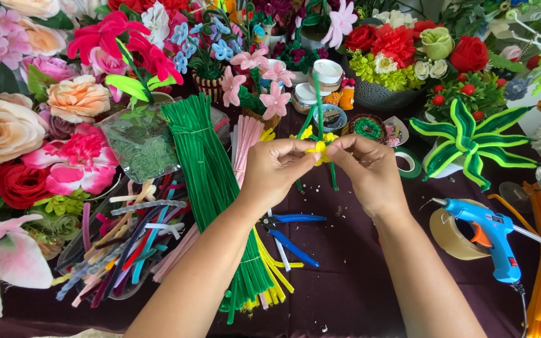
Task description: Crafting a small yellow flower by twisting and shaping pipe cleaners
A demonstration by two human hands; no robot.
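Left hand (275,170) and right hand (365,170) together, fingertips pinched on a yellow flower (319,151) above the dark cloth (352,275), green stems (210,169) bundled left, blue pliers (290,233) beneath, glue gun (488,230) right, clear tub (104,275) of mixed stem scraps, pot (380,95) of red flowers behind

A blue plastic glue gun (489,235) lies beside a roll of clear tape (455,236). A long bundle of fuzzy green sticks (211,181) lies near blue-handled pliers (292,233).
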